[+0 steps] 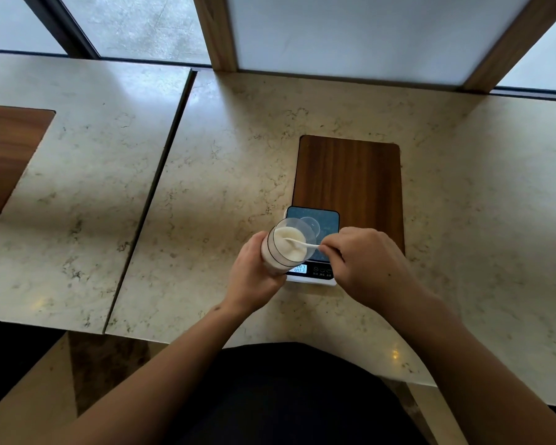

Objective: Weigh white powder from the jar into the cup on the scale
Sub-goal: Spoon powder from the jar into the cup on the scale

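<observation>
White powder (290, 244) fills the clear jar (283, 247), which the left hand (254, 274) grips around its wall, tilted over the near-left corner of the digital scale (313, 244). The right hand (366, 261) pinches the handle of a white plastic spoon (302, 244), its bowl dipped into the powder. On the scale's blue platform, just beyond the jar, stands a small clear cup (310, 223). The scale overlaps a wooden board (350, 181) on the marble counter (222, 155); its lit display is unreadable.

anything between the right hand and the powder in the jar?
Head view: only the white spoon. The right hand pinches its handle and its bowl dips into the powder in the jar, held by the left hand.
</observation>
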